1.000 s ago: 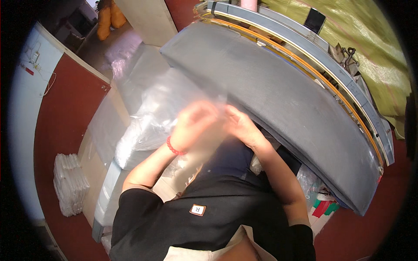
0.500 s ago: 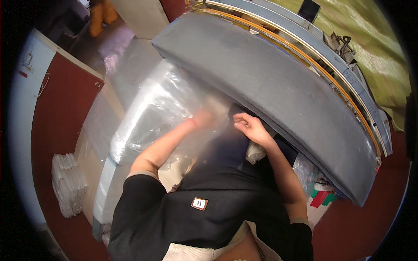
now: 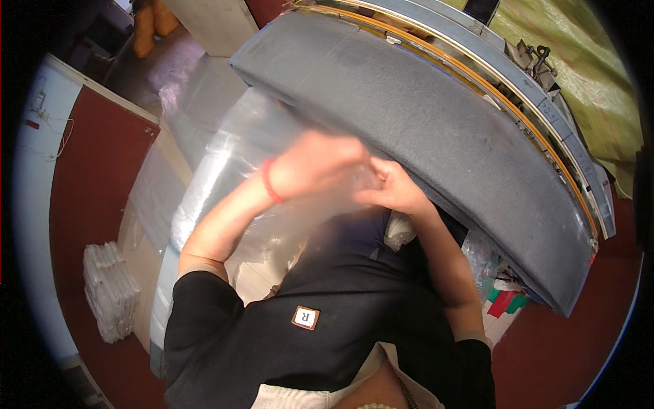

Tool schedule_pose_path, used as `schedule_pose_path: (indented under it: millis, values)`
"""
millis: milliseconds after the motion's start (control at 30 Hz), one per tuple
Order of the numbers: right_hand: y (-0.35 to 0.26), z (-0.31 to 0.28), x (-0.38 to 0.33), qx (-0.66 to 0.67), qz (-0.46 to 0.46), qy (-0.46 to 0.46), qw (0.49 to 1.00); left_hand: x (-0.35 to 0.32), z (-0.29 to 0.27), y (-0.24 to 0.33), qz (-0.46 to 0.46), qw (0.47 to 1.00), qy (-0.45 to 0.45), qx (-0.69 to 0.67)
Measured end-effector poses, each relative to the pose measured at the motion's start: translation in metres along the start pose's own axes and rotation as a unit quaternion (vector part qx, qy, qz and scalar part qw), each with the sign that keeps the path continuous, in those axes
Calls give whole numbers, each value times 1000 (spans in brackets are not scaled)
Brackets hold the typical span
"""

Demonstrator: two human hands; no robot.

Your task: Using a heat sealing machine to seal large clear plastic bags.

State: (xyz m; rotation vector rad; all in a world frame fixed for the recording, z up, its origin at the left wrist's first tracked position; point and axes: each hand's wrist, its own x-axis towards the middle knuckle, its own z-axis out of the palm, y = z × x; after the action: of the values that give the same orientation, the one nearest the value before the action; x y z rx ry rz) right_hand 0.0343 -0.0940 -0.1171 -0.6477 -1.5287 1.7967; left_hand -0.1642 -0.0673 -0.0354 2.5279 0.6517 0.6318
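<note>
Both my hands meet over a loose piece of clear plastic film [image 3: 289, 215], in front of my body. My left hand [image 3: 317, 163], with a red band at the wrist, is blurred but looks closed on the film, at the near edge of the grey padded surface. Close to its right, my right hand [image 3: 397, 189] pinches the film between thumb and fingers. Below and left of the hands, the film hangs blurred over my lap. A plastic-covered pile [image 3: 204, 170] lies to the left, shiny along its edge.
A long grey padded ledge [image 3: 409, 109] curves across the far side, backed by metal rails [image 3: 545, 112]. Folded clear plastic bags [image 3: 109, 293] are stacked at the left. Yellow-green woven sheeting [image 3: 579, 75] hangs far right. Red and green scraps [image 3: 505, 302] lie below the ledge.
My left hand has risen from the plastic-covered pile and moved up and right, beside the right hand. Film now stretches between the hands. The right hand has shifted slightly and its fingers have closed.
</note>
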Motion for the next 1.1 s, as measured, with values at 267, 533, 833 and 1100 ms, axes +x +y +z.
schedule_pose_path:
  millis: [267, 533, 833, 1100]
  values:
    - [-33, -63, -194, -318, 212, 54, 922, 3, -95, -22, -97, 903, 383, -170]
    - [-142, -82, -568, -461, 114, 811, 342, -15, 8, -42, 1, 936, -351, 22]
    - [-113, -175, -605, -389, 57, 765, 510, 14, -225, -153, -330, 797, -120, 491]
    - [-66, -217, -487, -430, 88, 697, 567, 49, -120, -209, -81, 896, 60, 431]
